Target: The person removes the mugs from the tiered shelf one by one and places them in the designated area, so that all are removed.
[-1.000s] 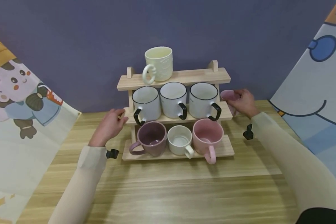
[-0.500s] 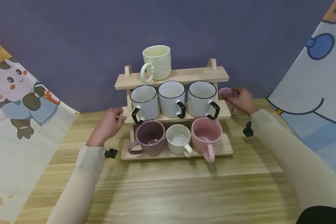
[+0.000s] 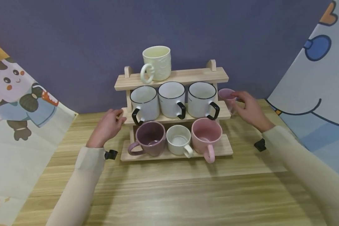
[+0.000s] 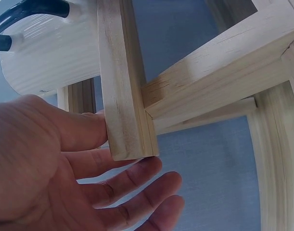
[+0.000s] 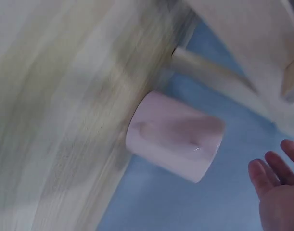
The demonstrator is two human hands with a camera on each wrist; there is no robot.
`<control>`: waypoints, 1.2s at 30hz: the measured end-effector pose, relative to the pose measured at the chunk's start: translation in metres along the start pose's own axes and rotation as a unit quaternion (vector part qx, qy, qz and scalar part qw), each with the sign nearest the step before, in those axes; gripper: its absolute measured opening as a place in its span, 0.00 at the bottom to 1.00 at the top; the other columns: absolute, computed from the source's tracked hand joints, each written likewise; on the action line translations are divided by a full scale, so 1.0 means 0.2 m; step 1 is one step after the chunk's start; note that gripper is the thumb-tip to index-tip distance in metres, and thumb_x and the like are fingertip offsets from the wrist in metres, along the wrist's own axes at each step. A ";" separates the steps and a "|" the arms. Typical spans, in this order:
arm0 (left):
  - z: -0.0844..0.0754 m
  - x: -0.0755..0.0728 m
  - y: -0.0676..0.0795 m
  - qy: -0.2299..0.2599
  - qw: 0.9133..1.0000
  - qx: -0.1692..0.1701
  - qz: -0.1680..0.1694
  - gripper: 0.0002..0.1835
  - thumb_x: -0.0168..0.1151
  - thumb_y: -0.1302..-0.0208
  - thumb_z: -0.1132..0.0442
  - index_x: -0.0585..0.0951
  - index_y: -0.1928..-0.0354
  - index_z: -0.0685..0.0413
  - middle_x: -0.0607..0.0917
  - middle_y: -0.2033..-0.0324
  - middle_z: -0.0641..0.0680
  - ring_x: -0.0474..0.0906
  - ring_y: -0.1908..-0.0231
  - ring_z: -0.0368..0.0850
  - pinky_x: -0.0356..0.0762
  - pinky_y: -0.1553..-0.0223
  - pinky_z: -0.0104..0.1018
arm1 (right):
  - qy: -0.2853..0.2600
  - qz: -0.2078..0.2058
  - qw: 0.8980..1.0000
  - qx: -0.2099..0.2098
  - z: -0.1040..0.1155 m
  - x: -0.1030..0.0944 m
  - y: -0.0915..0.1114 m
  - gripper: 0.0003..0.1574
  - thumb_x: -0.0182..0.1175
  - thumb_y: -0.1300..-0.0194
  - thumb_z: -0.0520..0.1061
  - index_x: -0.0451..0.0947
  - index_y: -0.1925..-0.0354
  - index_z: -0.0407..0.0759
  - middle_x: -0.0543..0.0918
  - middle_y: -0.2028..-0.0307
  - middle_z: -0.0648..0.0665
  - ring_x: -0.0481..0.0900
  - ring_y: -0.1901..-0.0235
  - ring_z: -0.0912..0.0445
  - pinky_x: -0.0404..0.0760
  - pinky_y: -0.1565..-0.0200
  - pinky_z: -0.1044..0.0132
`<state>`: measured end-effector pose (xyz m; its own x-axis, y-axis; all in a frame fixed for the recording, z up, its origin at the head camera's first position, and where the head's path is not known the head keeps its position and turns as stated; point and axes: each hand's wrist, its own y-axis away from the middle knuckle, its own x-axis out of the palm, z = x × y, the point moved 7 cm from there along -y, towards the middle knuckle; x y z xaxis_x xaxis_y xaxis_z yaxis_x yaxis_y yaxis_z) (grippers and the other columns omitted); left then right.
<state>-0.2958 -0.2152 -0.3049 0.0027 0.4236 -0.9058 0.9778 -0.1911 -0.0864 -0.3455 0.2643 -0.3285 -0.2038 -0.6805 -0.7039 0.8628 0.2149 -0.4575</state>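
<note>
A tiered wooden rack (image 3: 186, 77) holds mugs on its shelves. My left hand (image 3: 107, 128) is at the left end of the middle shelf; in the left wrist view, the thumb and index finger pinch the shelf's end (image 4: 121, 110) while the other fingers spread loosely below. Behind the rack's right side stands a pink mug (image 3: 226, 94) on the table. Beside it is my right hand (image 3: 251, 111), holding nothing. In the right wrist view, a gap separates the loosely bent fingers (image 5: 260, 175) from the pink mug (image 5: 173, 137).
A cream mug (image 3: 161, 64) stands on the top shelf. Three white mugs with black handles, one a white mug (image 3: 172, 100), fill the middle. Below are a purple mug (image 3: 151, 138), a small white cup (image 3: 178, 139) and a larger pink mug (image 3: 206, 135). A blue-grey backdrop (image 3: 101, 47) rises behind.
My right hand has let go of the pink mug behind the rack and moved slightly right. My left hand stays at the shelf end. The head view has shifted slightly.
</note>
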 end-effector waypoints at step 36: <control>0.03 -0.03 -0.02 0.032 0.999 0.001 0.000 0.26 0.51 0.29 0.58 0.66 0.37 0.71 0.70 0.47 0.69 0.72 0.52 0.63 0.72 0.53 0.55 | -0.039 0.011 0.998 -0.041 0.19 0.11 0.10 0.18 0.54 0.32 0.38 0.75 0.45 0.35 0.72 0.41 0.40 0.70 0.46 0.47 0.71 0.55 0.53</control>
<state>-0.3003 -0.2224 -0.3016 0.0154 0.4794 -0.8775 0.9774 -0.1921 -0.0878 -0.3160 0.2263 -0.3325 -0.1448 -0.7272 -0.6710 0.8258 0.2847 -0.4869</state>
